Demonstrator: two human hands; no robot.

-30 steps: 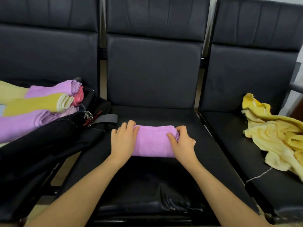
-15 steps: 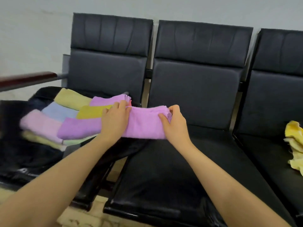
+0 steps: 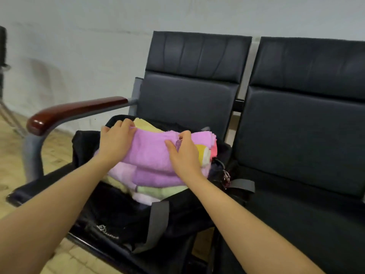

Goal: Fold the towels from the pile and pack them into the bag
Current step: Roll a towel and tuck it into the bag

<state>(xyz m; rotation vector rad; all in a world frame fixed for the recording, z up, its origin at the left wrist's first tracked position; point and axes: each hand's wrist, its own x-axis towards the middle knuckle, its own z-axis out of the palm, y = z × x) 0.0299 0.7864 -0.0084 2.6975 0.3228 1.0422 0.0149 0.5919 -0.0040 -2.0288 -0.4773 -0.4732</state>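
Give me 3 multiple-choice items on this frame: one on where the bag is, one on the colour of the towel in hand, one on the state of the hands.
1. Where does the black bag sit?
A. On the floor
B. On the chair seat beside the wooden armrest
C. On top of the backrest

2. What colour is the folded towel held at the top of the stack?
A. Purple
B. Blue
C. White

3. What are the hands doing?
A. Both hang idle
B. Only the right one touches the towel
C. The left hand and the right hand each grip an end of the towel

Answers:
1 B: the bag lies on the end seat, next to the armrest.
2 A: the top towel is purple, above other folded towels in the bag.
3 C: fingers of both hands curl round the towel's ends.
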